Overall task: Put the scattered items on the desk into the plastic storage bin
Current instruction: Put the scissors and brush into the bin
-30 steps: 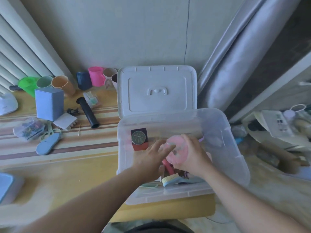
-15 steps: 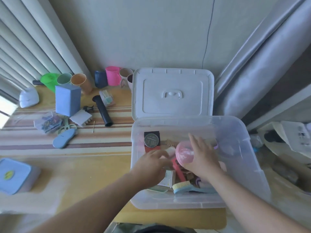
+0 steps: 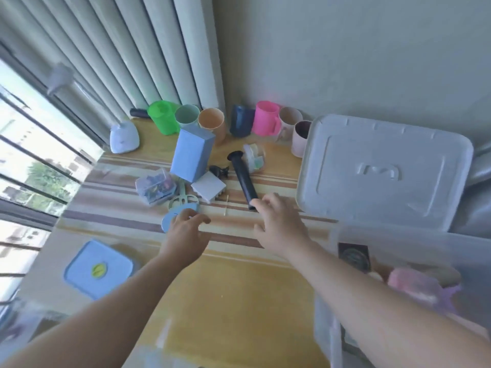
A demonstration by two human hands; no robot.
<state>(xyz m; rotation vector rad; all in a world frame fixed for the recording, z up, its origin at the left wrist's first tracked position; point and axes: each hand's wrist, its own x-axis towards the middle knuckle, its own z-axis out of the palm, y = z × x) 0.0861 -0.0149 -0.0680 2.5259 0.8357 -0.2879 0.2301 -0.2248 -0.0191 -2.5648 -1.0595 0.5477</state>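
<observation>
The clear plastic storage bin (image 3: 398, 236) stands at the right with a pink item (image 3: 410, 281) and other things inside; its white lid (image 3: 382, 168) leans behind it. My right hand (image 3: 279, 224) is over the desk, fingers spread, its fingertips at the near end of a black cylinder (image 3: 243, 179). My left hand (image 3: 186, 235) hovers with loosely bent fingers, holding nothing, just over a blue oval item (image 3: 171, 217). Scattered nearby are a blue box (image 3: 192, 155), a white ridged block (image 3: 208, 187), green scissors (image 3: 182, 197) and a clear case of small coloured bits (image 3: 155, 188).
A row of cups (image 3: 212, 123) in green, orange, navy and pink lines the wall. A white device (image 3: 123, 138) sits by the window at left. A blue lidded container (image 3: 98, 269) lies at the desk's near left. The curtain hangs behind.
Both hands have left the bin and moved left over the desk; the pink item stays in the bin. The view has swung left toward the scattered items.
</observation>
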